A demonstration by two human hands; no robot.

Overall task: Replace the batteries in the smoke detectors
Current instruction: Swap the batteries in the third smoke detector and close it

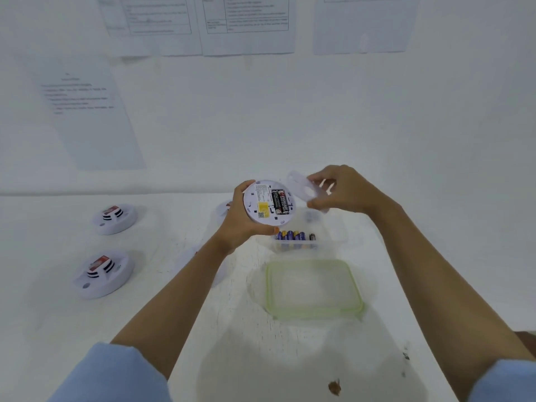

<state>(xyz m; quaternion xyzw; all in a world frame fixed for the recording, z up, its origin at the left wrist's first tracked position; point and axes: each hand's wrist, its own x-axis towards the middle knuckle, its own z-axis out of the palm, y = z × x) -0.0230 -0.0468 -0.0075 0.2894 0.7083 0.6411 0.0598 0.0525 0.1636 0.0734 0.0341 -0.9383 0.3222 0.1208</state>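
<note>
Detector open, cover off, both in your hands.
Your left hand (pixel 243 225) grips the smoke detector (pixel 261 204) above the table (pixel 87 329), two black batteries (pixel 280 202) showing; your right hand (pixel 346 190) pinches the white cover (pixel 303 190) just beside it, over the battery box (pixel 343 230).

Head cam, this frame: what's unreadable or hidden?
Head view: wall sheets, print blurred, unreadable.
Head view: label on the held smoke detector, text too small.
Head view: clear container, partly covered by the detector and left hand; battery count unclear.
Head view: white object behind the left hand, mostly hidden.
</note>
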